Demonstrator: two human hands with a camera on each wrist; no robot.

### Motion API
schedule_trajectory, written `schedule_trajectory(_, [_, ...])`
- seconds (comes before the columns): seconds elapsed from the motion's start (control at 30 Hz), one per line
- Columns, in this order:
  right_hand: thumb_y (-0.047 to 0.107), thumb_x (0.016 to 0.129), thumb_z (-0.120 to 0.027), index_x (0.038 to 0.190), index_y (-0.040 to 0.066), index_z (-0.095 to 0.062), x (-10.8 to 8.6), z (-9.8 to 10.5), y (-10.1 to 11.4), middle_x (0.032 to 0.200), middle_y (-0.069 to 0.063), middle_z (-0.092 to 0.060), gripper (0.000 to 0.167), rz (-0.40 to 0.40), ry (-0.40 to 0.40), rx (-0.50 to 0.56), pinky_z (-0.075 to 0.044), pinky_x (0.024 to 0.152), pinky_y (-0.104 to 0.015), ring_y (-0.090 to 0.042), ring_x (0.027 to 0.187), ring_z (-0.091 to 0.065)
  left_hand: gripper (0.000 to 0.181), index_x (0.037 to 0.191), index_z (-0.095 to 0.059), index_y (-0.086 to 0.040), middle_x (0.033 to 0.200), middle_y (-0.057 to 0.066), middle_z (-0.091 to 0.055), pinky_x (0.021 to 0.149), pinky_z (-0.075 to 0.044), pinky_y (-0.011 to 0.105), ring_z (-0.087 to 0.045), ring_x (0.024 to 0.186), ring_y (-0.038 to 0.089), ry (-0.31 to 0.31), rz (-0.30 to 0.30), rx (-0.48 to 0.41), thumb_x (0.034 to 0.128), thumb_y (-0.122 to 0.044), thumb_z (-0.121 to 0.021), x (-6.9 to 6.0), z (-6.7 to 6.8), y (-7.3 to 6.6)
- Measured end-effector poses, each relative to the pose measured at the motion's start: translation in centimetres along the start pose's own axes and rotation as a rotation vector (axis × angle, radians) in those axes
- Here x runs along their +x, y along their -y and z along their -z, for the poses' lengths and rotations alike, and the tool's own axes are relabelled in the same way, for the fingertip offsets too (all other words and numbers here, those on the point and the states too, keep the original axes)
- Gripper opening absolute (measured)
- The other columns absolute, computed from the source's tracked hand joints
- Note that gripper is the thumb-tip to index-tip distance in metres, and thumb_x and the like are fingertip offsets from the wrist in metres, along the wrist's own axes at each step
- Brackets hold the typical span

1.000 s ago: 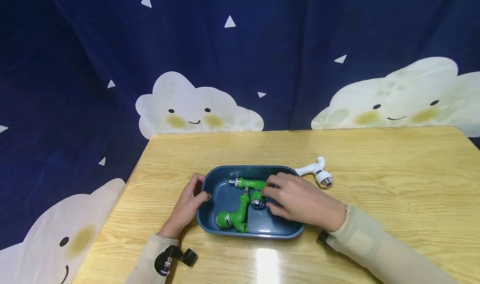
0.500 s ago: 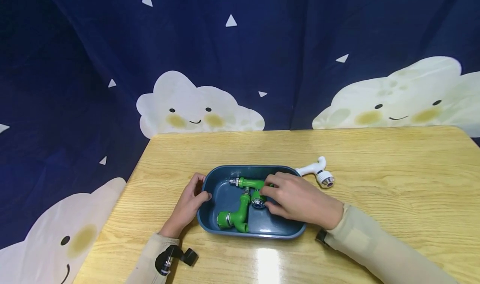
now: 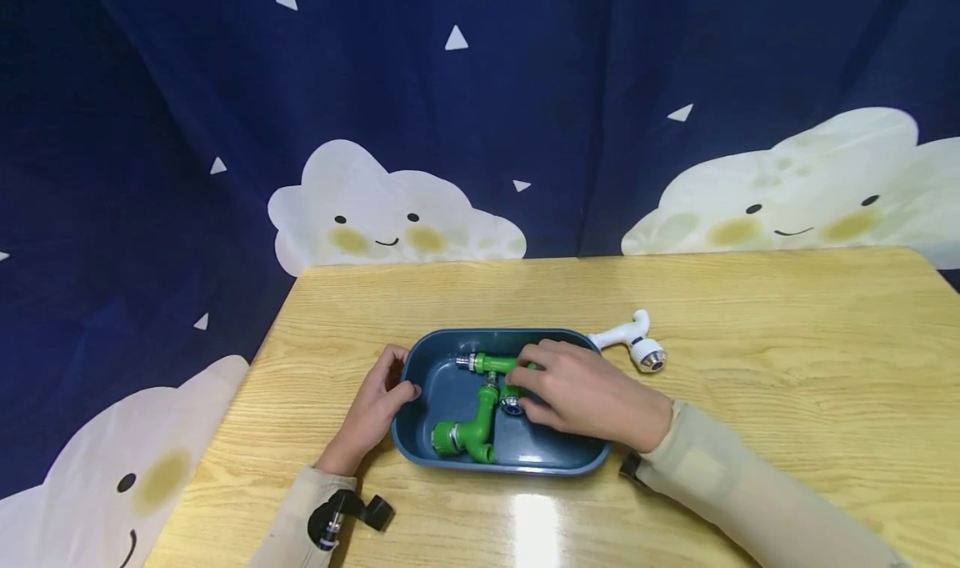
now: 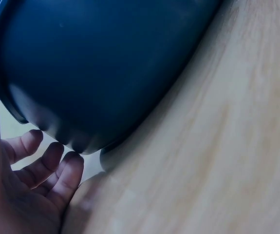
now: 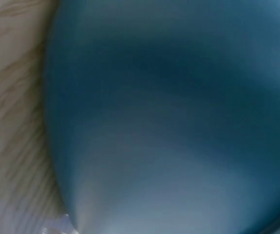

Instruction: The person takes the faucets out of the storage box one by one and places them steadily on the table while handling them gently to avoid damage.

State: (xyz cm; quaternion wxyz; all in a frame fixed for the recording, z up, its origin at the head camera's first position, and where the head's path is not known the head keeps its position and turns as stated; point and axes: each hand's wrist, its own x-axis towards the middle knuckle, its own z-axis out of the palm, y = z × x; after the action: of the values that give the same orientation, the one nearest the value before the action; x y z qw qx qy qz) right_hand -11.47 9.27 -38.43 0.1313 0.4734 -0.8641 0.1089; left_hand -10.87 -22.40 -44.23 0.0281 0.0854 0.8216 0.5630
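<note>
A dark blue plastic basin (image 3: 540, 471) stands on the wooden table. My left hand (image 3: 371, 414) grips its left end, thumb over the rim and fingers outside; in the left wrist view, those fingertips (image 4: 71, 158) touch the outer wall. Inside the basin, my right hand (image 3: 581, 389) holds a green plastic faucet (image 3: 491, 364), its metal-tipped stem pointing left and its knob toward me. The fingers hide part of its body. Another green faucet (image 3: 478, 424) lies to the left, knob at the left and spout toward me. The right wrist view shows only the basin's blurred wall (image 5: 169, 122), no hand.
A white faucet (image 3: 637, 334) with a chrome-ended knob lies on the table (image 3: 787, 368) just beyond the basin's right end. Behind the table hangs a dark blue curtain (image 3: 570, 134) with printed clouds and triangles.
My right hand has shifted slightly left with the green faucet, and the face of its knob shows less than before. My left hand and the other faucets keep their places.
</note>
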Motion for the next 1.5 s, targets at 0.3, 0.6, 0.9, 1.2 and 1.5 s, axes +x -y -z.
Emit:
schedule_trajectory(0.3, [0.039, 0.096, -0.071, 0.124, 0.019, -0.073, 0.2, -1.1, 0.0, 0.11, 0.002, -0.07, 0.034, -0.02, -0.011, 0.024, -0.056, 0.093, -0.035, -0.015, 0.098, -0.067, 0.029, 0.114, -0.05, 0.0, 0.107, 0.017, -0.054, 0.086, -0.047, 0.025, -0.053, 0.099, 0.019, 0.0, 0.005, -0.008, 0.0853, -0.002, -0.055, -0.1, 0.0, -0.1])
schedule_trajectory(0.6, [0.04, 0.095, -0.07, 0.127, 0.02, -0.071, -0.1, -1.5, 0.1, 0.117, 0.0, -0.068, 0.038, -0.049, 0.012, 0.016, -0.054, 0.096, -0.038, -0.018, 0.101, -0.064, 0.029, 0.113, -0.05, -0.001, 0.106, 0.017, -0.054, 0.085, -0.047, 0.025, -0.053, 0.098, 0.02, -0.004, -0.003, 0.003, 0.085, -0.001, -0.056, 0.1, 0.0, 0.1])
schedule_trajectory(0.9, [0.043, 0.093, -0.072, 0.124, 0.02, -0.072, -0.2, -1.6, 0.1, 0.12, -0.002, -0.067, 0.039, -0.057, 0.038, -0.017, -0.054, 0.095, -0.037, -0.021, 0.104, -0.064, 0.028, 0.113, -0.049, -0.001, 0.106, 0.016, -0.053, 0.086, -0.046, 0.025, -0.052, 0.1, 0.023, -0.005, 0.009, 0.004, 0.0851, -0.001, -0.055, 0.0, -0.1, 0.1])
schedule_trajectory(1.2, [0.05, 0.085, -0.079, 0.129, 0.02, -0.07, -0.2, -1.4, 0.1, 0.126, -0.004, -0.065, 0.054, -0.111, 0.074, 0.006, -0.054, 0.097, -0.039, -0.022, 0.108, -0.064, 0.028, 0.113, -0.049, -0.001, 0.105, 0.016, -0.053, 0.085, -0.046, 0.025, -0.053, 0.098, 0.019, 0.004, -0.009, 0.006, 0.0857, -0.001, -0.055, 0.1, 0.0, 0.0])
schedule_trajectory(1.5, [0.044, 0.084, -0.082, 0.134, 0.021, -0.067, -0.3, -1.3, 0.1, 0.135, -0.006, -0.063, 0.057, -0.119, 0.111, 0.007, -0.054, 0.103, -0.041, -0.024, 0.115, -0.065, 0.028, 0.113, -0.049, -0.001, 0.105, 0.016, -0.053, 0.085, -0.046, 0.026, -0.053, 0.098, 0.02, 0.005, -0.006, 0.0, 0.086, -0.002, -0.055, 0.1, 0.0, 0.0])
